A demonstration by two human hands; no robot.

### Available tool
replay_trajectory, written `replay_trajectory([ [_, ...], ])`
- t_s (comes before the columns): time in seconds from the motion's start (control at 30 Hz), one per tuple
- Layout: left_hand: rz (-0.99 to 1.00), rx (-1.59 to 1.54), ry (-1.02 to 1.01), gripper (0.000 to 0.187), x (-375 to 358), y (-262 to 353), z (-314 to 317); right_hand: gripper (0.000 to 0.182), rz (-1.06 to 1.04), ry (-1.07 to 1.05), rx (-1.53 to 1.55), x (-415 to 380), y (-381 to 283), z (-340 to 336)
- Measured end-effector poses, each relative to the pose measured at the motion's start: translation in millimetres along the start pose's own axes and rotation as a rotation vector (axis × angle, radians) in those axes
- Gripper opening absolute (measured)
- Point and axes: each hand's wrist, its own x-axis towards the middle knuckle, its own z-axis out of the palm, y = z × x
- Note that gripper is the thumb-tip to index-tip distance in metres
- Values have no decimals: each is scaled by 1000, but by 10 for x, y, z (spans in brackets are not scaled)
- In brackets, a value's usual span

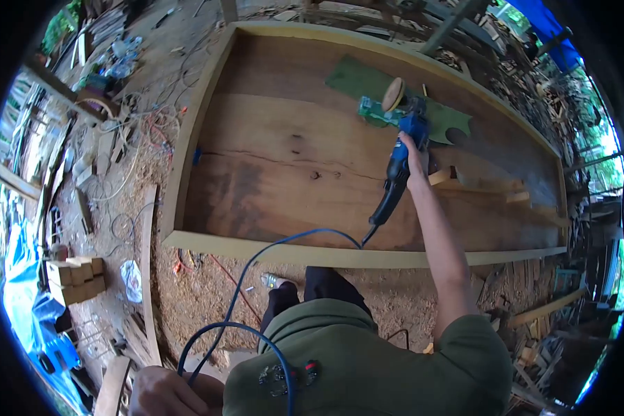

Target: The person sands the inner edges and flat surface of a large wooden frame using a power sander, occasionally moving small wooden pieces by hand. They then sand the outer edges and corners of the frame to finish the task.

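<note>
My right hand point(414, 163) grips a blue and black angle grinder point(401, 159) by its body. Its round, tan sanding disc point(393, 94) faces up and left, apart from the wood. Beneath the tool lie a green cloth point(357, 76) and a green, transparent item point(378, 111) I cannot identify. Both are on a large wooden panel point(256, 132) with a raised, pale frame point(291, 258). A blue power cord point(246, 267) runs from the grinder's handle toward me and loops. Low at the left, my left hand point(166, 394) is closed around the cord's bend, its fingers partly hidden.
Wooden strips point(478, 185) and a small block lie on the panel's right part. Sawdust and tangled cords point(161, 128) cover the ground at left. Stacked wood blocks point(75, 277) stand by a blue tarp point(22, 277). Scrap wood is piled behind the panel and at right.
</note>
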Motion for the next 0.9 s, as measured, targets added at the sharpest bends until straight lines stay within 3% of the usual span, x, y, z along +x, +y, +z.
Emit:
replay_trajectory([
  [0.03, 99, 29, 123, 11, -11, -87, 9, 65, -78, 193, -38, 163, -13, -62],
  [0.07, 196, 63, 256, 11, -22, -165, 22, 65, -88, 193, -45, 343, -47, -147],
  [0.17, 210, 15, 273, 9, 159, -357, -91, 85, 70, 479, -55, 756, -153, -213],
  [0.27, 181, -36, 236, 10, 319, -590, -268, 84, 196, 625, 14, 1238, -31, -307],
  [0.43, 210, -152, 265, 12, 445, -1129, -542, 89, 267, 672, 134, 1700, 224, -462],
  [0.53, 231, -221, 316, 15, 500, -1327, -623, 101, 297, 649, 114, 1791, 351, -525],
  [0.9, 259, -346, 548, 8, 800, -1338, -618, 80, 366, 664, 183, 2133, 561, -563],
])
